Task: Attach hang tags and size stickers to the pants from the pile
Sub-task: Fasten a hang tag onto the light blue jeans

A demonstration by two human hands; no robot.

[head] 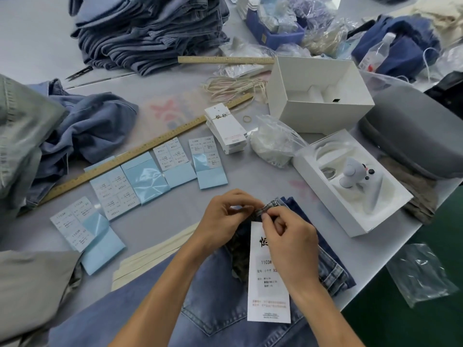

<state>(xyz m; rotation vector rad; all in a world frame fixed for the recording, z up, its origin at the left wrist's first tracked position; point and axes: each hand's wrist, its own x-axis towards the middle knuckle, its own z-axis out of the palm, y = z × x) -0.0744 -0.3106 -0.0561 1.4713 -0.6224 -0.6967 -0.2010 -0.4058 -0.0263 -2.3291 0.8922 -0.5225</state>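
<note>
Jeans in hand [215, 296]: lower centre of the frame, waistband pointing up the picture; soft, heavy denim that drapes and bunches, so it is best held by the stiff waistband or belt loop rather than the loose cloth.
Hang tag [265, 279]: lies flat on the jeans, lower centre-right; light, stiff card that would crease if bent, best taken by its top edge near the string hole.
Left hand [223, 219]: fingers curled, tips pinching something small at the waistband; whether that is string or the belt loop I cannot tell.
Right hand [288, 241]: fingers curled, pinching at the tag's top edge against the waistband.
Size sticker sheets [208, 159]: spread in a row on the counter [175, 211], centre-left; thin, slick backing, likely to curl, peel from a corner.
Spare hang tags [225, 126]: banded stack, centre.
Tag strings [235, 88]: limp, tangle-prone bundle, upper centre.
Pants pile [150, 31]: upper left, folded, heavy.
</note>
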